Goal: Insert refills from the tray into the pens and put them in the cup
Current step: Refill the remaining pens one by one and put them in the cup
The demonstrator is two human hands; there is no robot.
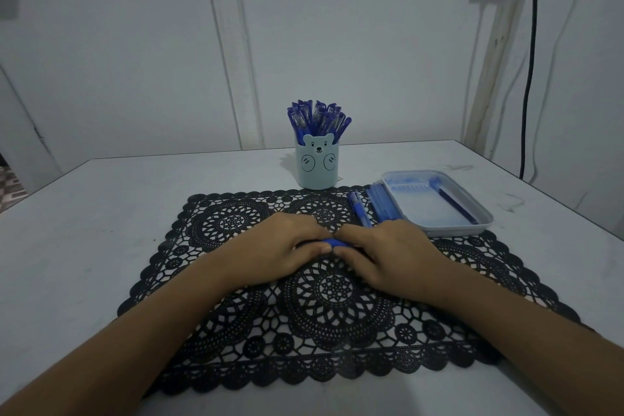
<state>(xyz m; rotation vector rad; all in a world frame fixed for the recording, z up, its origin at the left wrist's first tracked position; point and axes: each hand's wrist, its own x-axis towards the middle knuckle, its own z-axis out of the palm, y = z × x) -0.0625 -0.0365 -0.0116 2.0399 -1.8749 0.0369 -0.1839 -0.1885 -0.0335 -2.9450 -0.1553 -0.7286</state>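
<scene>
I am holding a blue pen [332,242] between both hands, low over the middle of the black lace placemat [337,307]. My left hand [270,246] is curling round its left end, thumb pressing along the near side. My right hand [395,253] is gripping the right end in the same way, and the knuckles of the two hands are almost meeting above the pen. Only a short blue stretch is showing between my thumbs; the rest is lying hidden under my fingers, so I cannot tell whether a refill is inside.

The bear-faced cup [317,165] is standing upright at the far edge of the placemat, straight ahead of my hands, crowded with blue capped pens [317,118]. The pale tray [452,231] is sitting to my right, partly on the placemat and partly on the bench [84,230], with one dark refill [456,206] lying along its right side. Just beside the tray's left wall a bundle of blue pen parts [383,204] is resting, and a loose pen [359,211] is lying next to it on the lace. A black cable [530,78] is hanging down the wall at the far right.
</scene>
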